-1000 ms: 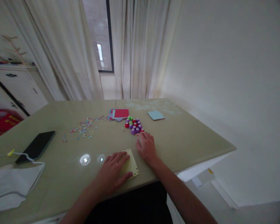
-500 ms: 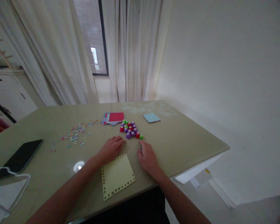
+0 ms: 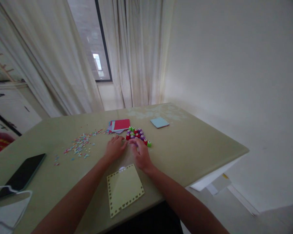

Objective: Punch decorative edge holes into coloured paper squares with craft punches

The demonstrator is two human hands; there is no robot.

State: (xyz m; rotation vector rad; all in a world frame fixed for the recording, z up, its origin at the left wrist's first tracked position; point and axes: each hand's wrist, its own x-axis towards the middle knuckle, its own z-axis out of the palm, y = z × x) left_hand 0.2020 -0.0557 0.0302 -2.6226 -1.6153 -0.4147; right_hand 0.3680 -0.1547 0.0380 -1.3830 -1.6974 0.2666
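Small rounded pieces [image 3: 136, 131] in red, purple and green, with white eye-like spots, stand bunched in the middle of the table. My left hand [image 3: 114, 149] lies beside the bunch on its left, fingers apart and holding nothing visible. From the right, my right hand [image 3: 141, 155] reaches over the near side of the bunch, its forefinger and thumb apart at the front pieces and hiding some of them. No piece shows in its grasp. A pale yellow card [image 3: 125, 188] with shapes punched along its edges lies between my forearms near the front edge.
Paper confetti [image 3: 81, 143] is scattered left of my hands. Behind it is a stack of coloured cards, red on top [image 3: 122, 124]. A light blue card [image 3: 159, 122] lies back right. A dark tablet [image 3: 21, 174] and a white cable [image 3: 30, 195] are at left.
My right hand has moved left and forward to the near pieces, now close to my left hand. My left hand has shifted slightly forward. The view has tilted a little.
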